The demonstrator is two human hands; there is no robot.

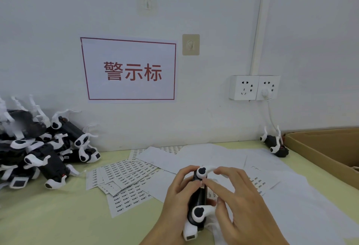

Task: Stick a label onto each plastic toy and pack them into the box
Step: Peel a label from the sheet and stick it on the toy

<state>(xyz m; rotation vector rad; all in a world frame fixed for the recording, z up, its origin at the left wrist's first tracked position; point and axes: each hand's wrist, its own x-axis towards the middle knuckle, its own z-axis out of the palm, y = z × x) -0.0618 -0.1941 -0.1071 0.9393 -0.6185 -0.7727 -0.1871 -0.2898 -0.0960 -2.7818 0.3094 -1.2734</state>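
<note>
Left hand point(179, 192) grips a toy point(198, 198) while right hand point(239, 202) presses a label point(202, 184) on with straight fingers. A pile point(44, 151) at frame left awaits labelling; the box point(318, 147) interior is unseen.

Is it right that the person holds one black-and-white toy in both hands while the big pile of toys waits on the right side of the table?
Not quite. In the head view the pile of toys lies on the left side of the table. The left hand does hold one toy while the right hand presses it.

Two bare hands point(180, 196), sleeveless wrists
</note>
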